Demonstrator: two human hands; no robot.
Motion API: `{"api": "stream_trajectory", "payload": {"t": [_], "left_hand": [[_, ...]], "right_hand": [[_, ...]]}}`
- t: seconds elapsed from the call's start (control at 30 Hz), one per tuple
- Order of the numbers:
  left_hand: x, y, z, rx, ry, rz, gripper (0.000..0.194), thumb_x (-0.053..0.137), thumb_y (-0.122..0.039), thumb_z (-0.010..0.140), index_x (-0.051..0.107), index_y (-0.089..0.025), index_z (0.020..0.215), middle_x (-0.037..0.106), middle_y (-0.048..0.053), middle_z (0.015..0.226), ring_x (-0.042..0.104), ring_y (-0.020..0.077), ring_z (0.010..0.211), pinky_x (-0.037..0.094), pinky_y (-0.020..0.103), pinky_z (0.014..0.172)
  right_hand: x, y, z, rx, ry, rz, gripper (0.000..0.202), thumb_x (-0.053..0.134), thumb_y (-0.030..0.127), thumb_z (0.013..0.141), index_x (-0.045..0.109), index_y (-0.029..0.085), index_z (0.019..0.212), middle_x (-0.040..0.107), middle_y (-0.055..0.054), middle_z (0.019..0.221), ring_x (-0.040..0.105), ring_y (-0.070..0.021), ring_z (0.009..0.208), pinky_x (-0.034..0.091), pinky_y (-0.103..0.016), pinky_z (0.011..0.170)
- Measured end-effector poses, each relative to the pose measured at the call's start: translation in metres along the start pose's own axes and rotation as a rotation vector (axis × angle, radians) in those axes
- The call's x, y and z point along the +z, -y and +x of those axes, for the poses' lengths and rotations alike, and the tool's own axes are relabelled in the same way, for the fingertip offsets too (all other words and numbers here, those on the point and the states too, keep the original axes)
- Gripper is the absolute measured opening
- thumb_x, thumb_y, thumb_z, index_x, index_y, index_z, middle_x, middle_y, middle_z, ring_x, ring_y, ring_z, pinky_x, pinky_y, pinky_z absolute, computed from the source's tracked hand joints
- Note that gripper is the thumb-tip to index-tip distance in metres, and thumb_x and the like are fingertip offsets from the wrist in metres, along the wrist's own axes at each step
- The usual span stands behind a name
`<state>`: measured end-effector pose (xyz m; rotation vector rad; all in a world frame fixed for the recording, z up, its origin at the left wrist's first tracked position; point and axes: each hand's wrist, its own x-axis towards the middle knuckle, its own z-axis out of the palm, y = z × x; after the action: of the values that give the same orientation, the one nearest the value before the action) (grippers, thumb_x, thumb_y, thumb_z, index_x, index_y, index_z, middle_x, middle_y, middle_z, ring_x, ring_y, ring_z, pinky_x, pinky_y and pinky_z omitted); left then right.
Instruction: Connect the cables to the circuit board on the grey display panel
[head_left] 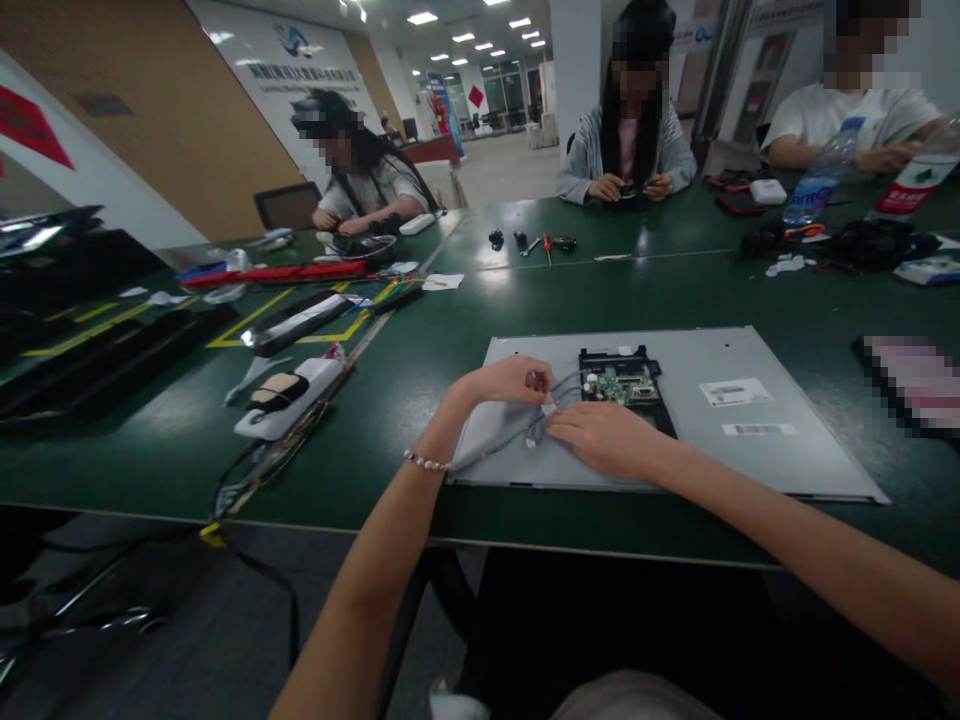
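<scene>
A flat grey metal display panel (697, 360) lies on the green table, with a green circuit board (611, 388) in a black frame on it. Grey cables (491, 445) run across the panel's left part toward the board. My left hand (514, 380), with a beaded bracelet at the wrist, pinches a small white tag (549, 406) at the cables. On the other side, my right hand (611, 437) rests low over the panel, fingers together, fingertips at the same tag and cables. What lies under the right fingers is hidden.
To the left lies a white power strip (319, 395) with cables along the table seam. A phone (915, 385) is at the right. Small tools, including a red screwdriver (547, 245), lie farther back. Bottles (821, 180) stand back right. Several people sit across the table.
</scene>
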<state>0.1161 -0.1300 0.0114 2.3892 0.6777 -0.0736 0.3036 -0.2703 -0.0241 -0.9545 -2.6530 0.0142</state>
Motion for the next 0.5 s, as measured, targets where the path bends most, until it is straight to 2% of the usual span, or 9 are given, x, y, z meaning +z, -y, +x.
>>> {"api": "stream_trajectory", "payload": {"t": [0.27,0.4,0.5], "left_hand": [[0.000,0.006,0.001,-0.040,-0.027,-0.028,0.019,0.066,-0.032,0.074,0.065,-0.016,0.084,0.063,0.000,0.072,0.056,0.0120,0.068,0.041,0.024,0.065],[0.001,0.006,0.001,-0.031,-0.032,-0.008,0.019,0.066,-0.032,0.074,0.065,-0.016,0.083,0.063,0.000,0.072,0.057,0.0126,0.068,0.042,0.025,0.065],[0.001,0.005,0.000,-0.018,-0.038,0.029,0.020,0.066,-0.034,0.074,0.065,-0.017,0.083,0.063,0.000,0.074,0.057,0.0126,0.068,0.041,0.025,0.064]], "right_hand": [[-0.011,0.005,-0.002,0.013,0.073,0.031,0.025,0.046,0.012,0.094,0.068,0.013,0.107,0.072,-0.015,0.110,0.067,-0.0230,0.104,0.050,-0.038,0.091],[-0.013,0.007,-0.005,0.009,0.071,0.052,0.025,0.045,0.012,0.094,0.069,0.014,0.100,0.074,-0.013,0.099,0.069,-0.0223,0.097,0.052,-0.037,0.087],[-0.014,0.006,-0.007,-0.001,0.036,0.080,0.025,0.045,0.013,0.094,0.069,0.016,0.101,0.074,-0.011,0.099,0.068,-0.0210,0.097,0.052,-0.036,0.089]]}}
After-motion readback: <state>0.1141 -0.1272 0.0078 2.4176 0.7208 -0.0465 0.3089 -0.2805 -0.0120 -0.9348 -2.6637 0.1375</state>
